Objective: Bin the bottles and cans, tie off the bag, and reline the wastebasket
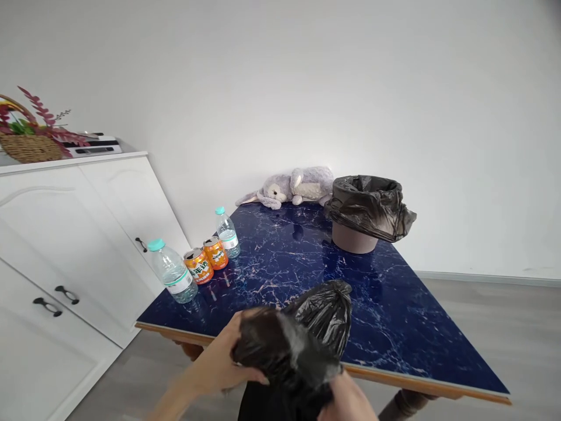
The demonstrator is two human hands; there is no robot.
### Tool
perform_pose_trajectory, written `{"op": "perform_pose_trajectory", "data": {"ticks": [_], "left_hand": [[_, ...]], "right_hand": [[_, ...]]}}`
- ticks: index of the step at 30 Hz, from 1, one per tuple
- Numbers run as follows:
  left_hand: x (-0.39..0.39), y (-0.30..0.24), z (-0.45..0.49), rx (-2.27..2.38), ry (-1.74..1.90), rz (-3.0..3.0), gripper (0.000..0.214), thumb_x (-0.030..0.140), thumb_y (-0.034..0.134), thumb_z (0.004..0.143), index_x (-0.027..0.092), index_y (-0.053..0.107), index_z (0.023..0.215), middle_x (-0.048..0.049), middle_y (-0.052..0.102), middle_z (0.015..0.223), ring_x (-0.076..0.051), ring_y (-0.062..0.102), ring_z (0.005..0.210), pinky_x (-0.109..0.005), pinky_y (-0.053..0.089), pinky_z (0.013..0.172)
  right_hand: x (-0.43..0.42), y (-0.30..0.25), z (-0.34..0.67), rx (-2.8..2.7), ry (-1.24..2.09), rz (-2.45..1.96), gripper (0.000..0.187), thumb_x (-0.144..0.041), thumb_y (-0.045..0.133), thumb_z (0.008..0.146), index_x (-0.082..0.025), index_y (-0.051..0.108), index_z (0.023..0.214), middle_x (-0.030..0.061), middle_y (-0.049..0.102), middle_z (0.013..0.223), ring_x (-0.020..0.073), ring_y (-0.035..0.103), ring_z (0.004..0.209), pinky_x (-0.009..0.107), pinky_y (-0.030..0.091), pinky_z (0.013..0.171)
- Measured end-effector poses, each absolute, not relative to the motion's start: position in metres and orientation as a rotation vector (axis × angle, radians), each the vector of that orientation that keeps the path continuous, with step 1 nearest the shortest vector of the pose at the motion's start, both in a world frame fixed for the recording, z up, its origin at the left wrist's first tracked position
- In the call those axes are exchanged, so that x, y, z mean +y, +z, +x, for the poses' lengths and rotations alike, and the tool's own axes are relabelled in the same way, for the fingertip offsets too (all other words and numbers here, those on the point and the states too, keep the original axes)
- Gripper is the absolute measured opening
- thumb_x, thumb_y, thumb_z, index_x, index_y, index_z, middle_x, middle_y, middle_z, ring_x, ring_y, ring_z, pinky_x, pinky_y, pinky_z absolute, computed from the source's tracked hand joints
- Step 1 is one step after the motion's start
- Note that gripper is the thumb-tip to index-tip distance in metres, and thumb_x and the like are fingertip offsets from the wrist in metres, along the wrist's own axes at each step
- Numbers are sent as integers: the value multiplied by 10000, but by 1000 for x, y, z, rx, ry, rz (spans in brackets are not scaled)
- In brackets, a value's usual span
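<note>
A crumpled black plastic bag (302, 339) hangs at the near edge of the blue marble table (394, 316). My left hand (219, 365) grips its bunched left side with curled fingers. My right hand (346, 403) shows only partly at the bottom edge, closed on the bag's lower right part. The bag's lower end drops out of view below the table edge.
A brown bin (357, 234) lined with a black bag stands at the far right of the table. Two water bottles (173, 272) and two orange cans (205, 261) stand along the left edge. A grey plush toy (291, 187) lies at the back. A white cabinet (65, 245) stands left.
</note>
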State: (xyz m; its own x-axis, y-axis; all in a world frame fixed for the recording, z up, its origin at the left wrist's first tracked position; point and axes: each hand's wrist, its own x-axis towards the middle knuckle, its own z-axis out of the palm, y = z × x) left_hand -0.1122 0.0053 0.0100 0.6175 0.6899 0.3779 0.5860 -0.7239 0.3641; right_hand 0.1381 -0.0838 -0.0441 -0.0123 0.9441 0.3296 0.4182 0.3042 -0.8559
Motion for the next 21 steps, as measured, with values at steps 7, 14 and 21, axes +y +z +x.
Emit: {"op": "perform_pose_trajectory", "data": {"ticks": [7, 14, 21], "left_hand": [[40, 15, -45, 1185, 642, 2149, 447, 595, 540, 1048, 197, 723, 1135, -32, 773, 874, -238, 740, 883, -324, 579, 834], [48, 14, -15, 1208, 990, 2453, 592, 417, 533, 1099, 256, 329, 1631, -135, 642, 1495, -283, 573, 1437, -505, 435, 1205], [22, 24, -1, 623, 402, 2949, 526, 379, 450, 1133, 284, 401, 1648, -64, 477, 1683, -271, 336, 1620, -533, 291, 1337]], "right_hand": [[-45, -28, 202, -1038, 960, -1248, 581, -504, 342, 1109, -212, 637, 1516, 120, 825, 1190, 315, 791, 1135, 438, 670, 904], [-42, -2, 244, -1037, 489, -1640, 967, -629, 620, 950, -163, 271, 1721, 140, 372, 1731, 399, 368, 1588, 605, 378, 1266], [-59, -12, 207, -1643, 49, -1573, 619, -448, 416, 1123, -277, 307, 1709, 61, 369, 1743, 327, 276, 1638, 612, 376, 1282]]}}
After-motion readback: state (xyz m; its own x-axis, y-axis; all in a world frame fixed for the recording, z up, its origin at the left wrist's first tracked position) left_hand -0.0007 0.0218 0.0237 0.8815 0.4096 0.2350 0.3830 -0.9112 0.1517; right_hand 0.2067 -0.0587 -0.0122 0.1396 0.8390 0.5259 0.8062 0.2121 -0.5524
